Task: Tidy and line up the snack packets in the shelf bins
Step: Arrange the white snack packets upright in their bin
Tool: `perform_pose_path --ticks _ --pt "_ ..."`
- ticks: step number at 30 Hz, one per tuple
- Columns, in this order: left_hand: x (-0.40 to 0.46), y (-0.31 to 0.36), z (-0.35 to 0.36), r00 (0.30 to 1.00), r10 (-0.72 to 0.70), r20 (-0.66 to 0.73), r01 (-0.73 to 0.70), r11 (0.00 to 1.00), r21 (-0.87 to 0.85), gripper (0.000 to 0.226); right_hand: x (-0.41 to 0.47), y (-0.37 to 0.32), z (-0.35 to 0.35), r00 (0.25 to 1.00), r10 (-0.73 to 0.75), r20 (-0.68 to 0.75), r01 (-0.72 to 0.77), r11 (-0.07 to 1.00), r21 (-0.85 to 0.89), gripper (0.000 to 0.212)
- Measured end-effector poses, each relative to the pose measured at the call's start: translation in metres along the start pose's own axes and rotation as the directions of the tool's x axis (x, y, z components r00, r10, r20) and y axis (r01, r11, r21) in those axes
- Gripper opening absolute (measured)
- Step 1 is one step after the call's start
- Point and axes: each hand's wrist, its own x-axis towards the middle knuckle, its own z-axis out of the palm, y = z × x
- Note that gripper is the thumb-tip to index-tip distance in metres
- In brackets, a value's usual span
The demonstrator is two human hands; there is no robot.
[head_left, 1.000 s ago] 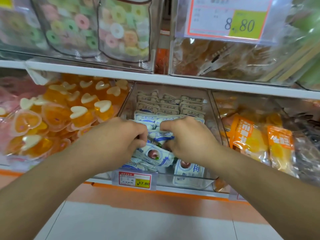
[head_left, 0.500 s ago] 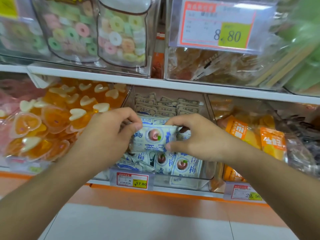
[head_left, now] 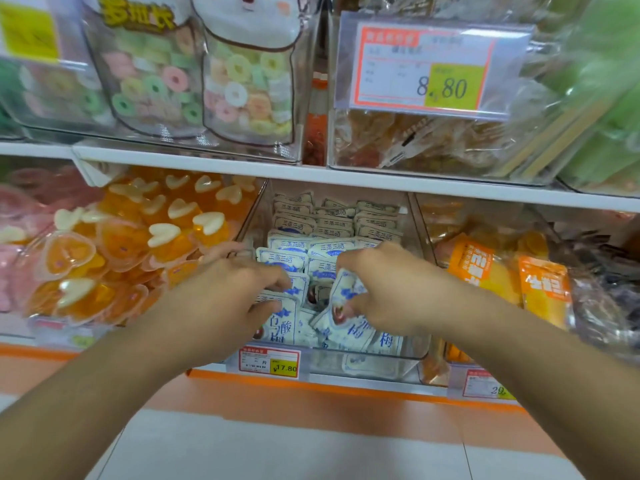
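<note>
A clear middle bin (head_left: pixel 417 230) holds several small white-and-blue plum snack packets. At its back the packets (head_left: pixel 332 220) stand in neat rows; at the front they lie jumbled. My left hand (head_left: pixel 221 299) reaches into the front left of the bin, with a packet (head_left: pixel 296 292) pinched between its thumb and fingers. Just right of it, my right hand (head_left: pixel 398 289) pinches a tilted packet (head_left: pixel 341 296) above the loose pile. Both hands hide part of the pile.
Orange heart jelly cups (head_left: pixel 138 244) fill the left bin and orange packets (head_left: pixel 478 268) the right one. A 17.80 price tag (head_left: pixel 270 363) hangs on the front of the middle bin. The white upper shelf edge (head_left: pixel 311 174) runs close overhead, with ring-candy bags (head_left: pixel 242 84) above.
Half a second ago both hands held one packet up between them. They have since dropped into the bin and moved apart, each now on a separate packet.
</note>
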Motion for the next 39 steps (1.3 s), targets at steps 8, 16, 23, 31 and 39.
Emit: perform_pose_path --ticks 8,16,23,31,39 --pt "0.006 -0.013 0.006 0.995 0.016 0.094 -0.018 1.000 0.026 0.013 0.009 -0.018 0.028 0.988 -0.149 -0.045 0.122 0.921 -0.371 0.038" --pt "-0.011 -0.023 -0.031 0.982 0.178 -0.068 -0.181 0.982 -0.053 0.020 0.023 -0.020 0.022 0.981 -0.169 -0.094 0.176 0.982 0.075 0.021" --pt "-0.023 -0.030 -0.054 0.980 0.081 -0.181 -0.100 0.990 -0.101 0.034 0.053 -0.031 0.047 0.990 -0.140 0.031 0.136 0.985 0.107 0.037" --pt "-0.031 -0.029 -0.075 0.926 -0.075 -0.370 -0.014 0.973 -0.231 0.032 0.054 -0.039 0.051 0.989 -0.144 -0.013 0.145 0.986 0.085 0.015" --pt "-0.049 -0.034 -0.090 0.918 -0.115 -0.379 0.037 0.978 -0.207 0.027 0.048 -0.026 0.034 0.987 0.019 -0.161 0.070 0.846 0.528 0.016"
